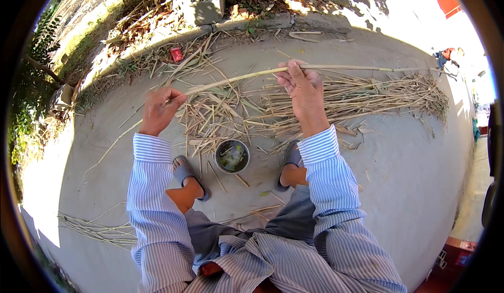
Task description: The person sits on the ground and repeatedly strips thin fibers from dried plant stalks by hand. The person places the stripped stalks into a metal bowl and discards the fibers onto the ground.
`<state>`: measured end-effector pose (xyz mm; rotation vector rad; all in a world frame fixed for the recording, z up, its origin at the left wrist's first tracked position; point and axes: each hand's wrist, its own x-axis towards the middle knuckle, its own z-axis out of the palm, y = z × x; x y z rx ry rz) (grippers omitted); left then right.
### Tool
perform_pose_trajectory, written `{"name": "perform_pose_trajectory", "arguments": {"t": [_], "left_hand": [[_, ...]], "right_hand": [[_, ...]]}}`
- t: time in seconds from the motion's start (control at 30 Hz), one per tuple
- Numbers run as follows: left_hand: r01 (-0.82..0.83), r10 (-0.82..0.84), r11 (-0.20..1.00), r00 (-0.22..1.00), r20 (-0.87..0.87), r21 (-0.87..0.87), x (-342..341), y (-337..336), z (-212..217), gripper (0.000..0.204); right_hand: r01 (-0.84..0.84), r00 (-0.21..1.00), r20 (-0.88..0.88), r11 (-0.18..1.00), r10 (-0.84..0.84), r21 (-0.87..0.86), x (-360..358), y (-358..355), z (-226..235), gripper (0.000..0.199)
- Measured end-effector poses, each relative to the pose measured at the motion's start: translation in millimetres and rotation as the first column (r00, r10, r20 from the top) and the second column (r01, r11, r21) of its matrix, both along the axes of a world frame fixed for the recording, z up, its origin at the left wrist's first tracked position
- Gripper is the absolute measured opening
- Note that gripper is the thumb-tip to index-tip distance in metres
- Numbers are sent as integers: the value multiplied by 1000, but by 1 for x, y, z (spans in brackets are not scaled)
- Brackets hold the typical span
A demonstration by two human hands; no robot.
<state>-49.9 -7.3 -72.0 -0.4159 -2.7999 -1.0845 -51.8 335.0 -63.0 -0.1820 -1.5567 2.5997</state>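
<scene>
in the head view, a long stalk (pixel 231 80) is held up above the ground (pixel 399 162). it's pinched between thumb and fingers by the right hand (pixel 304 87) and wrapped in the curled fingers of the left hand (pixel 160 109), with a thinner end left trailing past it. a pile of stalks (pixel 362 94) is spread on the right, scraps (pixel 210 115) are strewn beside it, and a bowl (pixel 217 161) of dark liquid is set between the sandals (pixel 185 172).
</scene>
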Motion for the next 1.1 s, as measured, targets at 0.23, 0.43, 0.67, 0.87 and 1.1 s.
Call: {"name": "perform_pose_trajectory", "arguments": {"t": [0.23, 0.43, 0.67, 0.87, 1.1], "left_hand": [[94, -25, 983, 918, -396, 156, -6, 59, -43, 24], [164, -96, 968, 943, -319, 193, -3, 67, -50, 20], [58, -49, 924, 998, -32, 379, 1, 71, -40, 16], [-255, 244, 535, 959, 142, 805, -19, 9, -19, 24], [-321, 67, 912, 730, -680, -254, -5, 41, 18, 33]], "right_hand": [[238, 971, -87, 949, -224, 206, 2, -21, 13, 30], [261, 965, -68, 939, -252, 226, -2, -8, 13, 38], [272, 961, -10, 943, -276, 191, -2, -2, 17, 36], [268, 961, 18, 948, -275, 169, -3, 10, 11, 34], [83, 996, 3, 994, -84, 66, 1, -20, 0, 40]]}}
